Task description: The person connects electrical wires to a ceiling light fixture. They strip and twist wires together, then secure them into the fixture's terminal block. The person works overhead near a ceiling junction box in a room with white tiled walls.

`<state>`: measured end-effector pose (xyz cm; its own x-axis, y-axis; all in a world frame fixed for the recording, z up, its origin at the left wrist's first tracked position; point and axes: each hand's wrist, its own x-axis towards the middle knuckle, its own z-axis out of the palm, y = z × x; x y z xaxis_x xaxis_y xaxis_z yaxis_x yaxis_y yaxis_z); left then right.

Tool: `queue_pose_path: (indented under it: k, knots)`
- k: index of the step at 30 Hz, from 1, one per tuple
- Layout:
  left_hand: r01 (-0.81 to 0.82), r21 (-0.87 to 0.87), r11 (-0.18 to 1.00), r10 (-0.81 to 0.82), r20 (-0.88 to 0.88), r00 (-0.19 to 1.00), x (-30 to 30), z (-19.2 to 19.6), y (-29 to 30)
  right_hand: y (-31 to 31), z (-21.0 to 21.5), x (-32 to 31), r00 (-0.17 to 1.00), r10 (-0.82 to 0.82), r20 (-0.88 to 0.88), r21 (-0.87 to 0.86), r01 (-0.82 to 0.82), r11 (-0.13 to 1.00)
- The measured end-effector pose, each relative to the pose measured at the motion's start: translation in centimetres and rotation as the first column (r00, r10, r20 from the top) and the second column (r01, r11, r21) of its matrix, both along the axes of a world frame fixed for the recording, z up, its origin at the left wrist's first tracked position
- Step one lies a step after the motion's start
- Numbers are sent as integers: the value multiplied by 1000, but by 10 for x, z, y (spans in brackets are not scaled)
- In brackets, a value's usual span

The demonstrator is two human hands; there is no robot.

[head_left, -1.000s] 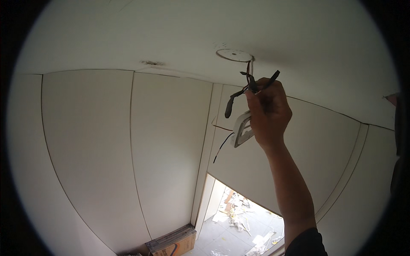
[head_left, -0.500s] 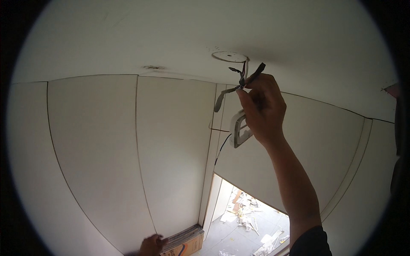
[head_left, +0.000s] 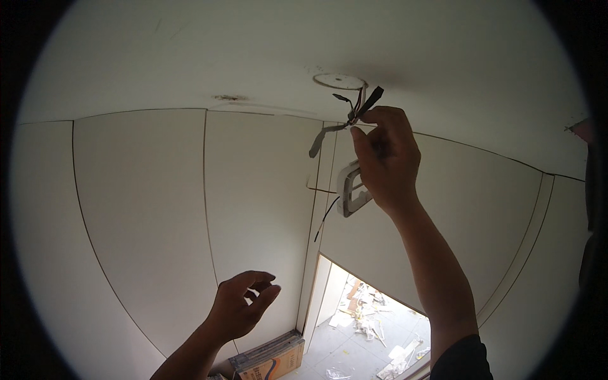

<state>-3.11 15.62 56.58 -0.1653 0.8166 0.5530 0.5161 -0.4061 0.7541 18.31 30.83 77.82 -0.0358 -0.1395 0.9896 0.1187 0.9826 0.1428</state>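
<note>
My right hand [head_left: 394,155] is raised just below the ceiling, thumb and forefinger pinched at a bundle of electrical wires [head_left: 352,119]. The wires come down beside a round white cover plate [head_left: 339,81], and strips of black tape stick out from them. Below the fingers, partly behind the same hand, hangs a white plastic frame [head_left: 345,190] with two loose leads; whether the palm grips it is hidden. Lower down, in front of the pale panels, my left hand [head_left: 240,305] is open and bare, its fingers curved and the thumb apart from them.
Pale wall panels [head_left: 259,209] stand left and ahead. Through a bright doorway, scraps and wrapping [head_left: 364,310] litter a grey tiled floor [head_left: 326,345]. A flat orange-brown carton [head_left: 272,362] lies at the panels' foot. A damaged patch [head_left: 231,97] marks the ceiling.
My left hand has risen from the lower edge into view, away from the carton. My right hand, with the wires and white frame, has shifted slightly left.
</note>
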Motion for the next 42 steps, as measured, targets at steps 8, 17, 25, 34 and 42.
queue_pose_path:
  k: [8, 17, 25, 34, 42]
  knots:
    - [42, 197, 980, -44, 6, 999, 12, 33, 11, 0, -28, 14, 998, 60, -31, -142, -64, 988]
    - [213, 294, 932, -273, 181, 945, 43, 77, 35, -9, -61, 5, 973, 208, -96, -123, -219, 968]
    - [324, 293, 899, -411, 317, 855, 45, 93, 34, -15, -94, 3, 964, 255, -78, -202, -266, 943]
    - [436, 186, 881, -467, 184, 865, 29, 131, 27, -41, -74, 17, 923, 295, 247, -249, -233, 940]
    - [451, 137, 882, -451, -31, 892, 33, 139, 22, -37, -53, 27, 867, 72, 492, -30, -66, 997]
